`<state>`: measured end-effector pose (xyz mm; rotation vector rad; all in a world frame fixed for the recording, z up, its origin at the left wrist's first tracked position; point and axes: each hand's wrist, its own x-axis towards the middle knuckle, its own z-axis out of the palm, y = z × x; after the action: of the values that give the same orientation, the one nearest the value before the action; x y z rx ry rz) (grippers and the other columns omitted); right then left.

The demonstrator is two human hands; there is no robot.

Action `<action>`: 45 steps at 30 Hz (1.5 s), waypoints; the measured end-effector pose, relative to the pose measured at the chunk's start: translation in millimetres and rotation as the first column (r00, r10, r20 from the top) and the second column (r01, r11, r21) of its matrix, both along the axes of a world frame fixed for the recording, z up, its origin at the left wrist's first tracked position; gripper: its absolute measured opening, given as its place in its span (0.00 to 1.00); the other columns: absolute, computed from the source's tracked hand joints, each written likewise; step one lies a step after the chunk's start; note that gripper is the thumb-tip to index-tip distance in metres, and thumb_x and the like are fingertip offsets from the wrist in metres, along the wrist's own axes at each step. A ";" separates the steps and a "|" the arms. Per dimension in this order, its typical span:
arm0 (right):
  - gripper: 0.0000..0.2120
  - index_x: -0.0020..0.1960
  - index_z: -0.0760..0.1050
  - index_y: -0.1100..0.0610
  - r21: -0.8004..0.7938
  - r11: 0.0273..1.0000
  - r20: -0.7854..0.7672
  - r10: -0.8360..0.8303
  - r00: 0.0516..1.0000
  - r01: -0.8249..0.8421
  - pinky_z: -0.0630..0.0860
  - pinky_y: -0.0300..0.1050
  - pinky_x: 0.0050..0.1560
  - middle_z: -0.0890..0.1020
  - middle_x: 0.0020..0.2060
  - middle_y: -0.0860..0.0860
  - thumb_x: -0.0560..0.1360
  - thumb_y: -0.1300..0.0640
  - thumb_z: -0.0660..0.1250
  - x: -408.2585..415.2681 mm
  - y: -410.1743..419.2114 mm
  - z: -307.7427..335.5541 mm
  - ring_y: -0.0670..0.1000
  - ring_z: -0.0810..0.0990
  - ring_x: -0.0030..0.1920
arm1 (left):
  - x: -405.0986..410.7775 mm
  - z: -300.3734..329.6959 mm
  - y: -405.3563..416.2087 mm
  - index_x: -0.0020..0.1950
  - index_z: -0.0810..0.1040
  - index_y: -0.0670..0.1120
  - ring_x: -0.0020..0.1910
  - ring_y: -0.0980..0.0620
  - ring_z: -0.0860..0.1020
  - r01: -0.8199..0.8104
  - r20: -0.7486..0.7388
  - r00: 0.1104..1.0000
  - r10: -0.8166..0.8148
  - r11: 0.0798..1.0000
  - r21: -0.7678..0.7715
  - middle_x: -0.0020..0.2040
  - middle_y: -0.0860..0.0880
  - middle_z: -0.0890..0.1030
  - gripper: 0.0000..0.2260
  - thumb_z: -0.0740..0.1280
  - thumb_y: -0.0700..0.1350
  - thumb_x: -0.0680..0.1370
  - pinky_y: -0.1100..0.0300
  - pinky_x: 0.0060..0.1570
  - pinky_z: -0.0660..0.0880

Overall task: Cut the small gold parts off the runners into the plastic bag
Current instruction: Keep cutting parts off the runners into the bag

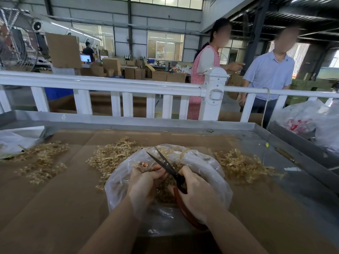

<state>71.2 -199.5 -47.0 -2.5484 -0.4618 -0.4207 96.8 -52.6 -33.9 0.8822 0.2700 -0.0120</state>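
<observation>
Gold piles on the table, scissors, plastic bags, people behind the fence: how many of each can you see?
Gold runner piles outside the bag: 3
Scissors: 1
Plastic bags: 3
People behind the fence: 3
Total: 10

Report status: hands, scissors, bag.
Left hand holds a gold runner over the open bag. Right hand grips the scissors, blades apart. Nothing in the way.
</observation>
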 end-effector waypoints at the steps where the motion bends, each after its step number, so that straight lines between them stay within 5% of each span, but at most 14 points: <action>1: 0.11 0.49 0.64 0.45 -0.001 1.000 -0.008 0.002 1.000 -0.002 0.68 0.30 0.39 0.77 0.43 0.44 0.76 0.43 0.64 -0.1 -0.1 0.1 0.42 0.75 0.44 | 0.9 -0.3 0.5 0.51 0.69 0.42 0.33 0.48 0.84 0.000 -0.005 1.000 0.000 1.000 -0.003 0.39 0.41 0.82 0.17 0.62 0.22 0.72 0.60 0.29 0.79; 5: 0.09 0.50 0.64 0.46 -0.022 1.000 -0.003 0.012 1.000 -0.012 0.69 0.27 0.37 0.78 0.43 0.43 0.77 0.45 0.63 0.4 -1.2 1.3 0.41 0.76 0.41 | 3.0 -2.4 1.4 0.52 0.69 0.39 0.33 0.49 0.84 0.006 -0.001 1.000 -0.006 1.000 -0.016 0.36 0.42 0.83 0.17 0.63 0.22 0.71 0.61 0.29 0.79; 11: 0.08 0.53 0.66 0.49 -0.056 0.998 0.025 0.025 0.999 -0.023 0.71 0.28 0.39 0.79 0.44 0.44 0.78 0.48 0.63 -0.6 -2.5 2.8 0.42 0.78 0.43 | 2.9 -7.7 1.0 0.62 0.71 0.35 0.43 0.45 0.84 0.024 -0.001 1.000 -0.024 0.999 0.047 0.50 0.36 0.82 0.22 0.67 0.23 0.70 0.57 0.38 0.80; 17: 0.09 0.51 0.66 0.45 0.015 0.999 0.030 -0.048 0.998 0.047 0.67 0.25 0.37 0.76 0.43 0.40 0.76 0.44 0.64 -1.4 -4.7 0.2 0.40 0.75 0.44 | 1.0 -8.2 3.4 0.54 0.74 0.37 0.32 0.49 0.84 0.029 -0.021 0.999 -0.030 0.999 -0.031 0.36 0.43 0.84 0.15 0.65 0.24 0.72 0.62 0.28 0.78; 28: 0.12 0.56 0.68 0.45 -0.080 0.995 0.071 -0.045 0.996 0.051 0.65 0.29 0.45 0.78 0.48 0.42 0.75 0.43 0.63 -1.4 -7.8 -9.7 0.42 0.76 0.50 | 2.8 -16.0 6.3 0.57 0.77 0.36 0.38 0.51 0.84 0.043 0.027 0.999 -0.041 0.993 -0.108 0.45 0.43 0.84 0.11 0.67 0.33 0.75 0.58 0.39 0.82; 32: 0.13 0.57 0.69 0.45 -0.082 0.995 0.094 -0.048 0.994 0.056 0.64 0.27 0.46 0.79 0.48 0.42 0.75 0.44 0.64 -2.0 -7.7 -12.0 0.42 0.76 0.50 | 4.3 -14.7 4.2 0.51 0.78 0.37 0.33 0.52 0.83 0.022 -0.030 0.999 -0.026 0.992 -0.125 0.38 0.45 0.84 0.06 0.68 0.33 0.75 0.59 0.36 0.82; 37: 0.14 0.58 0.71 0.47 -0.065 0.996 0.123 -0.054 0.991 0.062 0.63 0.26 0.47 0.79 0.49 0.42 0.74 0.45 0.66 -5.0 -5.3 -12.2 0.42 0.76 0.51 | 6.3 -14.8 5.5 0.53 0.78 0.36 0.41 0.49 0.82 0.018 -0.103 0.994 -0.037 0.985 -0.173 0.45 0.42 0.83 0.08 0.68 0.34 0.75 0.59 0.33 0.81; 41: 0.15 0.59 0.70 0.48 -0.068 0.997 0.136 -0.032 0.990 0.042 0.67 0.30 0.50 0.78 0.49 0.43 0.75 0.45 0.65 -6.0 -1.0 -11.0 0.43 0.75 0.51 | 5.2 -14.8 7.0 0.51 0.78 0.37 0.33 0.51 0.84 0.042 -0.107 0.992 -0.063 0.982 -0.186 0.37 0.44 0.85 0.05 0.66 0.34 0.76 0.61 0.29 0.80; 45: 0.16 0.61 0.69 0.49 -0.088 0.995 0.136 -0.031 0.990 0.043 0.67 0.31 0.52 0.78 0.50 0.45 0.75 0.47 0.64 -4.9 0.8 -12.0 0.45 0.75 0.52 | 5.1 -15.4 6.6 0.50 0.79 0.38 0.36 0.50 0.83 0.056 -0.107 0.991 -0.078 0.981 -0.188 0.39 0.43 0.84 0.05 0.64 0.34 0.78 0.61 0.29 0.79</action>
<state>66.4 -198.6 -59.0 -2.6306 -0.4933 -0.6004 101.9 -46.0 -49.3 0.7066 0.3403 -0.1485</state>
